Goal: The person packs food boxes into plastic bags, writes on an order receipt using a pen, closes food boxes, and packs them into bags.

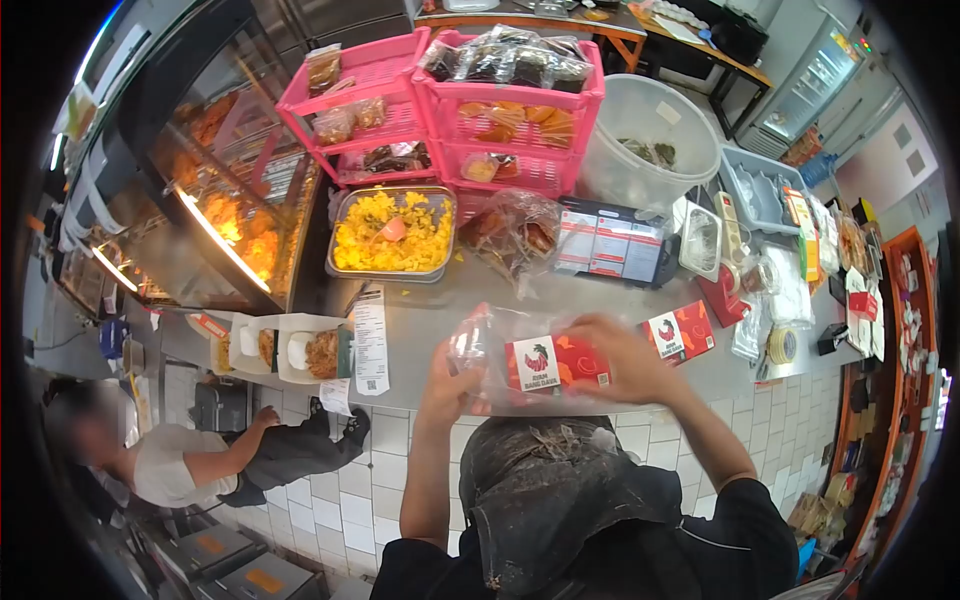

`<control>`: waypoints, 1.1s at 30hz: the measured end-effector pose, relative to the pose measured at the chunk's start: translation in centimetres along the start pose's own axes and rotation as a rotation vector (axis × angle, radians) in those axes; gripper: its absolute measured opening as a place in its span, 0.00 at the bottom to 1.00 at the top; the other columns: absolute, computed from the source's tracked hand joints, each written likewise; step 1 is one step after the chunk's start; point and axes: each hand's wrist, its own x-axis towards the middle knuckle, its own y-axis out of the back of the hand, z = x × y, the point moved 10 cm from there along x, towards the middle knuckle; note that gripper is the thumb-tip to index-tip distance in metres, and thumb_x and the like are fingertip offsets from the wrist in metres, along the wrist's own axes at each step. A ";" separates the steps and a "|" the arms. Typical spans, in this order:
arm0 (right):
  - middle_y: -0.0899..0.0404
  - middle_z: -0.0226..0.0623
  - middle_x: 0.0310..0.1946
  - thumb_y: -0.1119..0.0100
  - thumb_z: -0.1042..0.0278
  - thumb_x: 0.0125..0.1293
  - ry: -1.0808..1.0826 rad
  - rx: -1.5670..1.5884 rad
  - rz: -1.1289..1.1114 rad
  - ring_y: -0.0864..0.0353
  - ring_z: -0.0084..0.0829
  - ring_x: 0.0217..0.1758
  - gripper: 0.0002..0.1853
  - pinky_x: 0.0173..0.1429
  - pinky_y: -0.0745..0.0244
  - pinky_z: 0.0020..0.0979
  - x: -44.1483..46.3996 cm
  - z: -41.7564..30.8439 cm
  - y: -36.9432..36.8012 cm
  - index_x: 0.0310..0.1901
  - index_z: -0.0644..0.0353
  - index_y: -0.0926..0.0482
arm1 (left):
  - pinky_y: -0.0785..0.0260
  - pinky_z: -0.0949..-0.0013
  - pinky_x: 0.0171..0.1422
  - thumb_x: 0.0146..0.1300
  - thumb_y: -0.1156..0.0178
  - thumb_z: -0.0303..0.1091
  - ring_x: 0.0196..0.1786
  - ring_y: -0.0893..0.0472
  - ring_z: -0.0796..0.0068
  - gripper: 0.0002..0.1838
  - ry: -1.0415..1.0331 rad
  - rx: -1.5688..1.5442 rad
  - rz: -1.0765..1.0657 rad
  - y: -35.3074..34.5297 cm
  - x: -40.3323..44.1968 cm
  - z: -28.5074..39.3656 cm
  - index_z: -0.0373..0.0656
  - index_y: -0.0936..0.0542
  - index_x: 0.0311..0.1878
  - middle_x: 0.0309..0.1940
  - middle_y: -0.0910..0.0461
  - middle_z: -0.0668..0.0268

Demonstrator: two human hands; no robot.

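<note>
At the counter's front edge, my left hand point(455, 375) is closed on the side of a clear plastic bag point(497, 335). A red and white food box point(550, 362), printed "Ayam Bang Dava", lies in or under that bag; the see-through film makes it hard to tell which. My right hand point(620, 355) is at the right end of this box, fingers bent over its edge and slightly blurred. Just right of that hand sits a second red and white box point(680, 332), apart from the first.
Behind the bag are a tray of yellow rice point(392, 232), a tablet point(610, 242) and pink baskets point(520, 115). Open boxes with fried chicken point(322, 353) and a long receipt point(371, 340) lie left. A heated display case point(220, 190) stands far left; another person point(200, 465) is below it.
</note>
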 end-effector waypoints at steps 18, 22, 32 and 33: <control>0.32 0.43 0.62 0.22 0.59 0.31 0.056 -0.321 0.383 0.33 0.46 0.65 0.54 0.69 0.37 0.46 -5.3 4.0 10.9 0.67 0.62 0.35 | 0.27 0.76 0.44 0.60 0.46 0.23 0.38 0.24 0.83 0.33 -0.105 0.219 0.067 -1.4 0.1 -0.1 0.38 0.35 0.72 0.39 0.24 0.70; 0.32 0.45 0.61 0.22 0.59 0.31 0.143 -0.050 0.241 0.33 0.48 0.64 0.54 0.68 0.37 0.47 -1.7 6.8 0.0 0.66 0.62 0.34 | 0.40 0.80 0.28 0.59 0.50 0.21 0.24 0.35 0.87 0.35 0.001 0.058 0.053 -1.7 0.3 -1.1 0.41 0.36 0.74 0.33 0.29 0.74; 0.32 0.50 0.59 0.25 0.49 0.44 0.174 -0.369 -0.144 0.34 0.52 0.60 0.48 0.67 0.40 0.48 5.0 -4.1 -5.1 0.67 0.60 0.33 | 0.38 0.81 0.35 0.63 0.46 0.23 0.32 0.31 0.89 0.32 -0.070 -0.037 0.129 0.0 1.0 -0.8 0.38 0.34 0.72 0.37 0.26 0.74; 0.32 0.50 0.60 0.26 0.48 0.45 0.159 -0.409 -0.145 0.34 0.52 0.60 0.48 0.66 0.39 0.48 4.7 -4.2 -4.3 0.67 0.60 0.33 | 0.39 0.81 0.34 0.62 0.45 0.23 0.32 0.31 0.89 0.32 -0.072 -0.031 0.146 0.0 1.1 -0.7 0.39 0.34 0.72 0.37 0.27 0.74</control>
